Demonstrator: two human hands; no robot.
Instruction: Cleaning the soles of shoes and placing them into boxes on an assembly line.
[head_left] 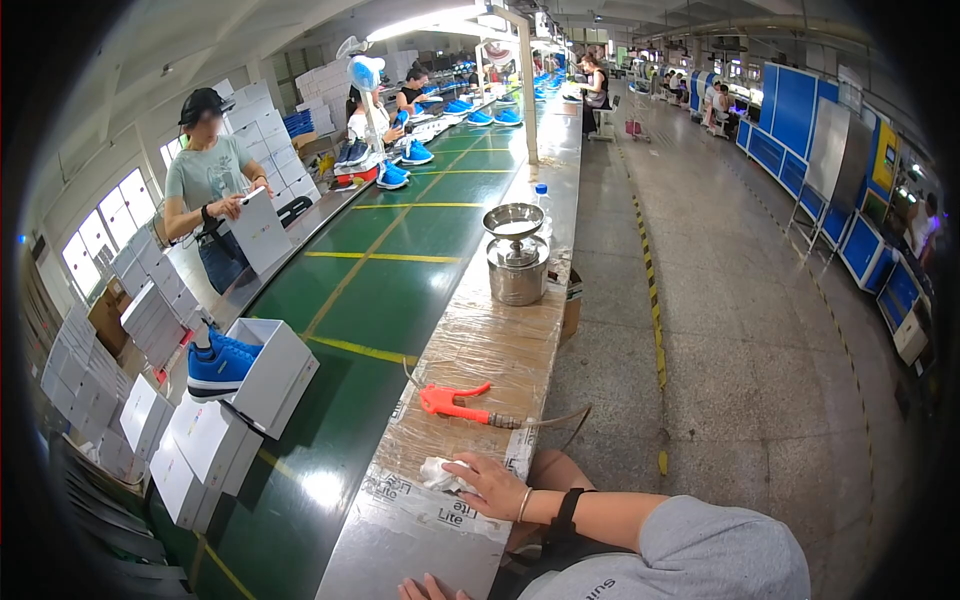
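My right hand (490, 487) reaches in from the lower right, its fingers pressed on a crumpled white cloth (440, 475) on the tape-covered bench. At the bottom edge, the fingers of my left hand (428, 588) lie flat and apart on the bare grey part of the bench (410, 550), holding nothing; the rest of that hand is out of frame. Just beyond the cloth lies an orange-red air blow gun (445, 401) with a hose running off to the right. Farther along the bench, a metal bowl (514, 220) sits atop a steel pot (517, 278).
A green conveyor belt (390, 270) runs along the bench's left side. At its near left, a blue shoe (222, 362) rests at an open white shoebox (280, 385), beside closed boxes (205, 440). Across the belt, a person (215, 180) holds a white box. A bottle (543, 205) stands behind the pot.
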